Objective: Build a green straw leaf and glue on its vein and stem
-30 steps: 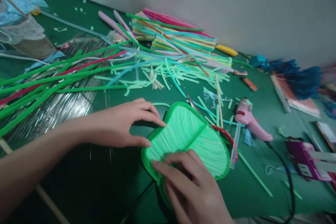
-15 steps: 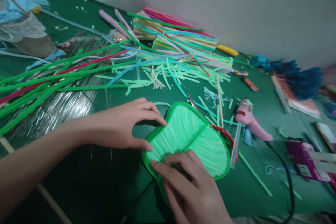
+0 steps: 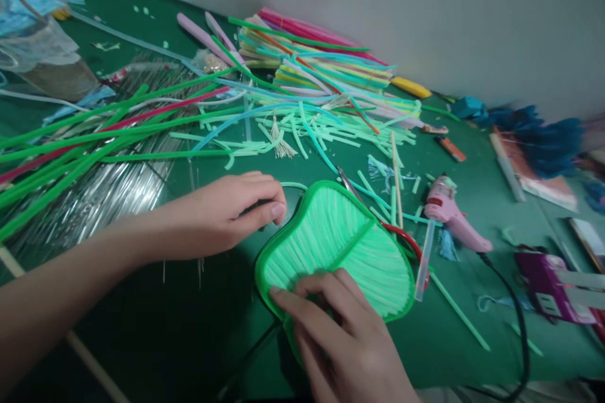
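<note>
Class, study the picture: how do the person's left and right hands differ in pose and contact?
The left hand appears apart from the green leaf shape, while the right hand touches it. The left hand's fingers curl toward its thumb; the right hand has one digit stretched across the leaf shape. Both hands are bare.

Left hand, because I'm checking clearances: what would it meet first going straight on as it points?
The left hand would probably meet the green leaf-shaped piece at its rim, though depth is unclear.
</note>
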Motion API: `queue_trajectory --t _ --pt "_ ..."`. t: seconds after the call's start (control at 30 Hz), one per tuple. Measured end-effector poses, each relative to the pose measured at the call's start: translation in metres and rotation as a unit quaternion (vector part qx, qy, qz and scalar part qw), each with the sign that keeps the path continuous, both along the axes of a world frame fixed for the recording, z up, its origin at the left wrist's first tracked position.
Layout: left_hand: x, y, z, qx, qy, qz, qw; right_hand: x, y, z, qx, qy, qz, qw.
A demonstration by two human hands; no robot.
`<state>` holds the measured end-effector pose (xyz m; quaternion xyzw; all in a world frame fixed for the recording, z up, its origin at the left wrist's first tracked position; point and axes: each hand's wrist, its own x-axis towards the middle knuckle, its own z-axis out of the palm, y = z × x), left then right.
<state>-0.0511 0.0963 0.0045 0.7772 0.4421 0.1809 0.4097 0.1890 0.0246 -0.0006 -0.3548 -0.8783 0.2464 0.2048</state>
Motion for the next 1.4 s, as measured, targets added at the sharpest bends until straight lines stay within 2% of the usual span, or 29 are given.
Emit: queue_trajectory --t 0.13,0.37,0.6,0.9,1.17,1.4 --pt "0.006 -0.001 0.000 0.024 0.015 0.013 1.000 0.001 0.000 -0.002 -0.005 -0.002 0.007 1.000" --pt "-0.001 -0.007 -0.006 0.002 0.007 -0.064 0.998 0.002 -0.001 0.004 -0.018 -0.023 0.019 0.999" --pt "0.001 -0.015 -0.009 0.028 0.039 -0.066 0.997 0.008 0.001 0.006 -0.049 -0.032 0.035 0.998" --pt "0.002 -0.018 -0.007 0.032 0.044 -0.073 0.996 0.006 0.000 0.012 0.004 -0.070 0.054 0.996" --pt "0.003 -0.021 -0.012 0.056 0.068 -0.070 0.994 0.012 -0.001 0.013 -0.004 0.002 0.034 0.999" --pt "0.002 -0.021 -0.006 0.048 0.056 -0.073 0.995 0.022 0.004 0.015 0.019 -0.044 0.070 0.996"
